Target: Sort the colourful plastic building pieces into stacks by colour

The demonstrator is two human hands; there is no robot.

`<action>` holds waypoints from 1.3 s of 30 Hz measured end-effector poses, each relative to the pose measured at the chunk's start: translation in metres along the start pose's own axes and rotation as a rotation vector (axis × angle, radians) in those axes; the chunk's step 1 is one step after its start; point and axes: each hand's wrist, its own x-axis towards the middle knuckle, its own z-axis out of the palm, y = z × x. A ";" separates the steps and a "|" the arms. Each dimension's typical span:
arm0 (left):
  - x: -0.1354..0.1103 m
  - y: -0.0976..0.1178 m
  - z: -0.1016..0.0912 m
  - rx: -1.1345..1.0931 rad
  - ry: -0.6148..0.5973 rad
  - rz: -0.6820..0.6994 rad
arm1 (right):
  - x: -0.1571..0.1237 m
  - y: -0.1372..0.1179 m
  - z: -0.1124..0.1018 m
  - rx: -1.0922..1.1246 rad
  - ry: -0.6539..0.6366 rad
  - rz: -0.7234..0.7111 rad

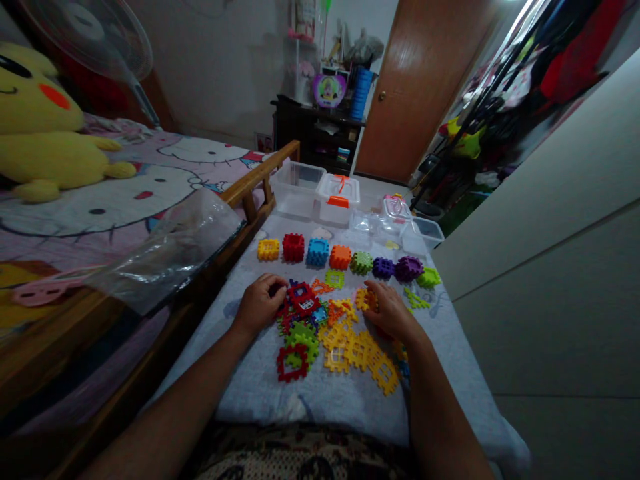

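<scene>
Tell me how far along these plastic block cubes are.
Done: built cubes stand in a row, from the yellow cube to a purple cube. In hand: the left hand rests on red pieces, the right hand on a yellow piece; either grip is unclear. Left: a pile of loose flat pieces lies between the hands.

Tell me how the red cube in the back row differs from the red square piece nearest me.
The red cube is built into a box; the red square piece is one flat frame with an open middle. The red cube stands in the row between a yellow cube and a blue cube; the red square piece lies in the loose pile against a green piece. Both are red with toothed edges.
</scene>
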 end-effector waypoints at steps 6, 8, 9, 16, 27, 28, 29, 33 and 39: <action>0.000 0.001 -0.001 0.001 -0.008 -0.003 | 0.002 0.002 0.007 0.012 0.050 -0.056; 0.000 0.002 -0.001 0.001 -0.013 -0.002 | 0.002 0.003 0.009 0.005 0.052 -0.061; 0.000 0.002 -0.001 0.000 -0.015 0.000 | 0.003 0.003 0.009 0.004 0.056 -0.062; -0.001 0.004 -0.001 0.018 0.007 0.052 | 0.005 -0.011 0.004 0.200 0.210 -0.163; -0.007 0.041 -0.017 0.032 -0.108 0.329 | 0.007 -0.067 0.021 0.295 0.075 -0.389; -0.005 0.047 -0.018 0.046 -0.185 0.369 | 0.007 -0.066 0.023 0.289 0.076 -0.392; -0.004 0.053 -0.019 0.062 -0.262 0.408 | 0.006 -0.065 0.024 0.285 0.079 -0.393; 0.004 0.065 -0.012 0.159 -0.448 0.476 | 0.006 -0.063 0.026 0.280 0.111 -0.399; 0.011 0.068 0.005 0.189 -0.477 0.479 | 0.004 -0.062 0.024 0.294 0.141 -0.449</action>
